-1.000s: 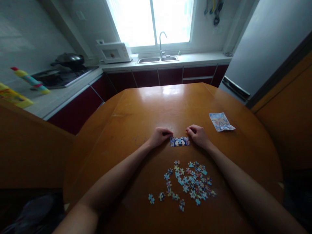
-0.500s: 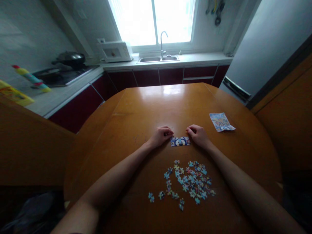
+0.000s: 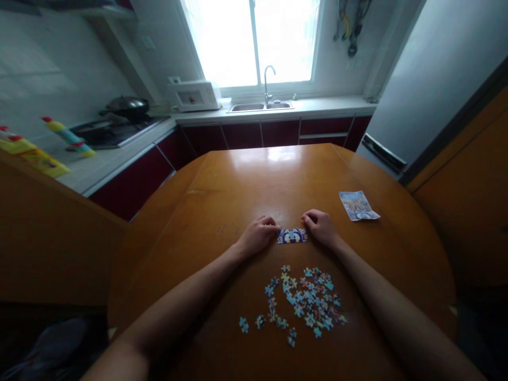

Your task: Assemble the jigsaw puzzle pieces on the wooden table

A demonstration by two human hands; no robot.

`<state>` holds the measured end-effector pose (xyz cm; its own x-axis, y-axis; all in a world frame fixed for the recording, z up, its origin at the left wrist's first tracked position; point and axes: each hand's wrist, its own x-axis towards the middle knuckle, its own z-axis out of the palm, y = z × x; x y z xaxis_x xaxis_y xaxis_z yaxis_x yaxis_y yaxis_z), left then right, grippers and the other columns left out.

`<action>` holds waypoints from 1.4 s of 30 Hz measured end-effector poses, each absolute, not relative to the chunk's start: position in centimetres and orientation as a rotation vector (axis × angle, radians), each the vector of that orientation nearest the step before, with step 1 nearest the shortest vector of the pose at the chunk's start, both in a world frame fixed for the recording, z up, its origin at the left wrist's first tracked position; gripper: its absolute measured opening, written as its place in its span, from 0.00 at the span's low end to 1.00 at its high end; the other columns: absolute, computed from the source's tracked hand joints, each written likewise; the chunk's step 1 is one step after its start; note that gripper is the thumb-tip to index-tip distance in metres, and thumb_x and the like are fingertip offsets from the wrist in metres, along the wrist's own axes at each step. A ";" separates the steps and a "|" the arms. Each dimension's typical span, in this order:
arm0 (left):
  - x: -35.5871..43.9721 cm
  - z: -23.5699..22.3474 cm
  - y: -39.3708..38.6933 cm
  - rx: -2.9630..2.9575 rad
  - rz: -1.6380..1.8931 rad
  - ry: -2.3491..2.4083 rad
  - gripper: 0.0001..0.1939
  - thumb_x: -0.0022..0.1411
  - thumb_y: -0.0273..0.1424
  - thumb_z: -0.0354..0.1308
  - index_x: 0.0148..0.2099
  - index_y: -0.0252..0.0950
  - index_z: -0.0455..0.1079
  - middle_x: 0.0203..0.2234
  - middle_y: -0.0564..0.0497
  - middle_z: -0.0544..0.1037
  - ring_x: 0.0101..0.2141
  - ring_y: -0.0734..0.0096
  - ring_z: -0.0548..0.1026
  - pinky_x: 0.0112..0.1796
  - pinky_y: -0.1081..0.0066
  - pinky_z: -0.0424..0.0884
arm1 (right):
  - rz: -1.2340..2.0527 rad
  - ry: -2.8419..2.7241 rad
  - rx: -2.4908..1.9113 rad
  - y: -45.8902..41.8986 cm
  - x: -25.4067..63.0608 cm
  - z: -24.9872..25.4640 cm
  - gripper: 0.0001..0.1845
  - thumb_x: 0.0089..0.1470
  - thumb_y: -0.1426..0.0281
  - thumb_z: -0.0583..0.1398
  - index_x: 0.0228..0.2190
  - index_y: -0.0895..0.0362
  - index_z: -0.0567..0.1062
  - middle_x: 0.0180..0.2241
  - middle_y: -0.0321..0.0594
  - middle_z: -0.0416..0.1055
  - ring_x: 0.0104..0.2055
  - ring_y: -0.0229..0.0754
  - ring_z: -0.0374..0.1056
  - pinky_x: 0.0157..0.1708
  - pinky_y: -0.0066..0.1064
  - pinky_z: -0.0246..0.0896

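Observation:
A short strip of joined jigsaw puzzle pieces [image 3: 292, 236], with a blue and white cartoon face, lies flat on the wooden table. My left hand [image 3: 260, 233] rests at its upper left corner, fingers curled and pressed together, the fingertips against or just over the edge. Beside the upper right corner is my right hand [image 3: 320, 227], closed in a loose pinch. Whatever is between the fingers of either hand is too small or hidden to make out. Nearer to me, between my forearms, lies a spread pile of loose puzzle pieces [image 3: 315, 301], with several stray pieces [image 3: 272, 309] to its left.
A creased printed picture sheet [image 3: 358, 205] lies on the table [image 3: 238, 185], right of my right hand. Past the table stand a counter with a sink [image 3: 260, 107], a microwave [image 3: 195, 96] and a stove with a pan [image 3: 127, 107]. A fridge [image 3: 428, 69] is at the right.
The view has tilted up slightly, so everything sits a little lower. My left fingers have come down closer to the strip's left corner. My right hand has barely moved.

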<state>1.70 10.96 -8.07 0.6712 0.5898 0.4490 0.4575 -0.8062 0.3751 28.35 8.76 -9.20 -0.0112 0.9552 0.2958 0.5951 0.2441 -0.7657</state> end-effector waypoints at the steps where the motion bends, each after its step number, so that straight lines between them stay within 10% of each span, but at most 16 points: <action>1: 1.8 -8.0 10.9 2.676 0.820 0.842 0.15 0.66 0.20 0.55 0.42 0.40 0.82 0.34 0.47 0.78 0.38 0.66 0.72 0.41 0.67 0.73 | 0.556 -1.706 -1.445 8.8 28.3 -9.2 0.12 0.58 0.65 0.58 0.29 0.55 0.79 0.32 0.44 0.79 0.35 0.46 0.73 0.37 0.35 0.63; 42: 1.4 -8.8 11.2 2.655 0.982 1.127 0.16 0.61 0.18 0.54 0.45 0.36 0.79 0.35 0.47 0.77 0.39 0.64 0.73 0.45 0.65 0.74 | 0.578 -1.380 -1.345 9.1 29.4 -9.5 0.16 0.54 0.61 0.57 0.27 0.58 0.79 0.29 0.45 0.79 0.33 0.46 0.74 0.34 0.35 0.66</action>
<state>1.42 11.25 -8.83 0.5195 0.6738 0.5255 0.6130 -0.7223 0.3201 29.43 9.14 -9.53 0.2105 0.9142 0.3462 0.3947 0.2445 -0.8857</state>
